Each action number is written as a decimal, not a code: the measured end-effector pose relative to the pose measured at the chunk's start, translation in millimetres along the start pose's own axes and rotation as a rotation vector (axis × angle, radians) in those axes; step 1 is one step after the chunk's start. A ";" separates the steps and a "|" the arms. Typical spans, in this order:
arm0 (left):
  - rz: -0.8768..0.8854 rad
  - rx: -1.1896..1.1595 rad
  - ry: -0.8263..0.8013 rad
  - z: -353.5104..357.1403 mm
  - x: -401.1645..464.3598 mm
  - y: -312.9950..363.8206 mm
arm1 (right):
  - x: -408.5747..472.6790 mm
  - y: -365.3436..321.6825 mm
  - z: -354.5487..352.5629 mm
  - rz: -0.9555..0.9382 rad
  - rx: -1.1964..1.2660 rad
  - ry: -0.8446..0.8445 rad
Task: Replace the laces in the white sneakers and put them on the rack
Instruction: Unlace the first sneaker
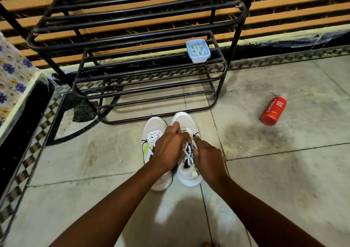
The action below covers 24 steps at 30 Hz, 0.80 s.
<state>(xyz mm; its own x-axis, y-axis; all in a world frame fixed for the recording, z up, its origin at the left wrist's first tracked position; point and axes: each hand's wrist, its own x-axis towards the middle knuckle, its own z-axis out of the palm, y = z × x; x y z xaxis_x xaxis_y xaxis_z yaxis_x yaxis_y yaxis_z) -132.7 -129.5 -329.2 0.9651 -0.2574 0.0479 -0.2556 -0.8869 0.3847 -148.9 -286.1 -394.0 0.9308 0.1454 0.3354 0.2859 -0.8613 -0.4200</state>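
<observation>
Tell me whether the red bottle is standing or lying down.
Lying down: the red body wash bottle rests on its side on the floor tiles.

Two bare forearms, no sleeves showing, left hand (169,148) and right hand (207,156) without rings, watch or gloves

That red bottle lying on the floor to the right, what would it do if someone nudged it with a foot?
The red bottle lies on its side on the smooth floor tiles, and it looks round, so it would probably roll rather than slide. It seems to be plastic, so likely light and unlikely to break. How full it is cannot be seen, so its weight is a guess.
</observation>
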 end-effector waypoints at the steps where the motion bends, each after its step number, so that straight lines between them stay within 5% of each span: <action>1: -0.049 -0.047 0.060 -2.1 -0.7 -1.6 | 0.2 0.9 -0.6 0.000 -0.001 0.005; 4: -0.175 -0.135 0.127 -10.9 4.7 -18.0 | 1.7 4.7 -1.3 0.012 -0.022 0.018; 10: -0.053 -0.138 -0.270 -21.2 5.2 -37.0 | 6.9 5.7 -4.3 -0.112 -0.004 0.005; 13: 0.046 0.058 -0.372 -22.8 7.7 -30.0 | 10.7 8.3 -1.9 -0.192 -0.080 -0.068; 16: 0.095 0.231 -0.367 -17.4 12.2 -30.1 | 18.0 9.7 3.2 -0.237 -0.165 -0.144; 24: 0.013 0.093 -0.386 -16.6 14.2 -29.5 | 48.1 1.6 1.2 -0.339 -0.366 -0.146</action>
<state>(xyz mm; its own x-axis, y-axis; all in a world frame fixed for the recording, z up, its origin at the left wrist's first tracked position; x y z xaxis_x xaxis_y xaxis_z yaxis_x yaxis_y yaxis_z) -110.6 -100.6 -324.6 0.8742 -0.3785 -0.3041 -0.2890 -0.9090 0.3004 -103.4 -280.0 -379.5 0.8295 0.4895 0.2691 0.5026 -0.8642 0.0226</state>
